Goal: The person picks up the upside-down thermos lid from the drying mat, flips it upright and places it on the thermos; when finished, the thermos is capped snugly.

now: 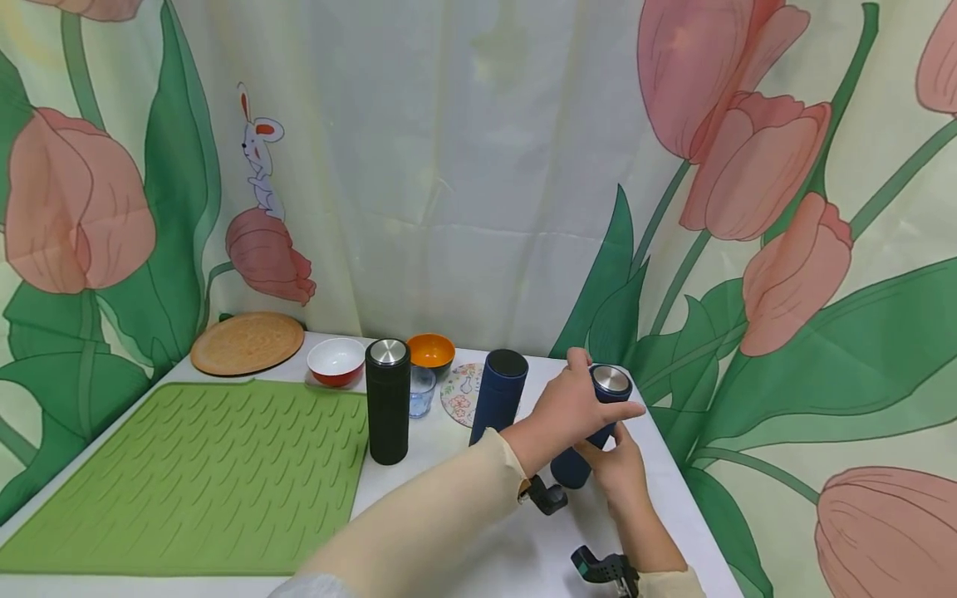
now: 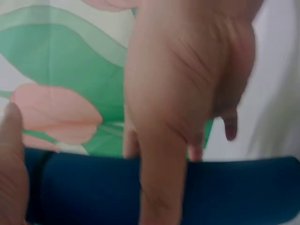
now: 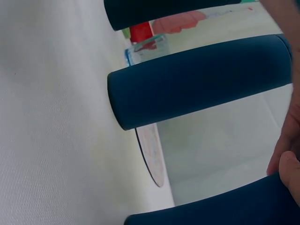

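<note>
At the table's right side is a dark blue thermos [image 1: 571, 469] with a silver-topped lid [image 1: 611, 379]. My left hand [image 1: 571, 415] reaches across from the left and holds the lid, thumb in front and a finger behind. Lower down, my right hand [image 1: 619, 475] grips the thermos body. In the left wrist view, the right hand [image 2: 164, 117] lies across the blue body [image 2: 93, 187], one finger in front. A second dark blue thermos [image 1: 499, 399] with a dark top stands just left of the hands, its lower part hidden by the left forearm.
A black thermos [image 1: 389, 407] stands beside the green mat [image 1: 202, 473]. Behind are a glass cup [image 1: 421, 394], a round floral mat [image 1: 458, 397], an orange-lined bowl [image 1: 431, 349], a red bowl [image 1: 336, 365] and a round wooden board [image 1: 247, 343]. A tulip-printed curtain [image 1: 463, 208] encloses the white table.
</note>
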### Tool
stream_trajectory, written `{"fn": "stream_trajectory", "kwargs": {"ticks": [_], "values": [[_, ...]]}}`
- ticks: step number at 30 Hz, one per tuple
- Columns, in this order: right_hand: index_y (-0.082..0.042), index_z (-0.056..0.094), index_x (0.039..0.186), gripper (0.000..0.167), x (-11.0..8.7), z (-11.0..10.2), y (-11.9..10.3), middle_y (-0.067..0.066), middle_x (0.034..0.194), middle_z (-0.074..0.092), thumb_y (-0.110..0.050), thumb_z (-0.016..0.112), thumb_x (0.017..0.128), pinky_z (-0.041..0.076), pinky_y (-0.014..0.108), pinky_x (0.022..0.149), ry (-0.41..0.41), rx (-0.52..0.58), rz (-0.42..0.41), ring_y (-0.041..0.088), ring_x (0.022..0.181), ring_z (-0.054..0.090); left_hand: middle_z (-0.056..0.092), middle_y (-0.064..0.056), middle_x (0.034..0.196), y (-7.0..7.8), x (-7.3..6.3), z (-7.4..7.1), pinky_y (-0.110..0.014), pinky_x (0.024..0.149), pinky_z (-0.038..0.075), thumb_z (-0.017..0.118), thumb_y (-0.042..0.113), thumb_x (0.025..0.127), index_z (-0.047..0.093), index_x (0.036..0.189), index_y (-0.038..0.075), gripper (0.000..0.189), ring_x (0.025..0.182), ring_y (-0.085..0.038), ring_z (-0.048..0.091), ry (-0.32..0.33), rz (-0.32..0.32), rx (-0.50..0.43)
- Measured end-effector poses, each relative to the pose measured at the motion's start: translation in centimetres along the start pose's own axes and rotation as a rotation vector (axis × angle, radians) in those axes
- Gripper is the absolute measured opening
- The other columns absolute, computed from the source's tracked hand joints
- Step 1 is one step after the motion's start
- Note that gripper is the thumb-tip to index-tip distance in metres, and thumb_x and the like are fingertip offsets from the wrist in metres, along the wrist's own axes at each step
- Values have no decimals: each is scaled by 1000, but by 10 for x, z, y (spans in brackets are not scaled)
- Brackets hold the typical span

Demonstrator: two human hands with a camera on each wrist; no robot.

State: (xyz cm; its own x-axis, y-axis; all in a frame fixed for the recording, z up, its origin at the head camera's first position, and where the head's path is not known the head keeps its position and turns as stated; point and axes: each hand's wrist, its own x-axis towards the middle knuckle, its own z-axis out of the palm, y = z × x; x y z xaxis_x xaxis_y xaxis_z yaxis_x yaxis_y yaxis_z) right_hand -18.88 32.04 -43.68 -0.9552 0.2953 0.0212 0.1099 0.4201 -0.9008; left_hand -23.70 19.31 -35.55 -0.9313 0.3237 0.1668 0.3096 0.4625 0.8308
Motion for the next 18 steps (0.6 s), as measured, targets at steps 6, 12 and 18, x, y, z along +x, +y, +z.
{"fn": "stream_trajectory", "kwargs": {"ticks": [6,12,18], "values": [[-11,43,160,78,0,2,0,26,172,29,-31,81,95,37,72,118,7,33,-9,50,157,30,68,-4,114,3,-3,1,-29,73,56,84,69,81,41,137,20,85,90,-15,70,47,22,18],[-12,37,163,85,1,1,2,26,173,27,-38,81,95,33,75,119,1,3,-10,51,159,26,68,1,126,-8,1,-5,-30,86,58,80,61,90,49,146,29,72,108,-13,69,-34,117,-20],[-9,35,164,91,2,1,3,27,172,28,-41,83,93,29,73,122,6,13,-2,53,158,27,67,2,139,-13,9,-13,-35,99,57,75,56,96,50,154,35,66,124,-14,66,-145,164,20]]}}
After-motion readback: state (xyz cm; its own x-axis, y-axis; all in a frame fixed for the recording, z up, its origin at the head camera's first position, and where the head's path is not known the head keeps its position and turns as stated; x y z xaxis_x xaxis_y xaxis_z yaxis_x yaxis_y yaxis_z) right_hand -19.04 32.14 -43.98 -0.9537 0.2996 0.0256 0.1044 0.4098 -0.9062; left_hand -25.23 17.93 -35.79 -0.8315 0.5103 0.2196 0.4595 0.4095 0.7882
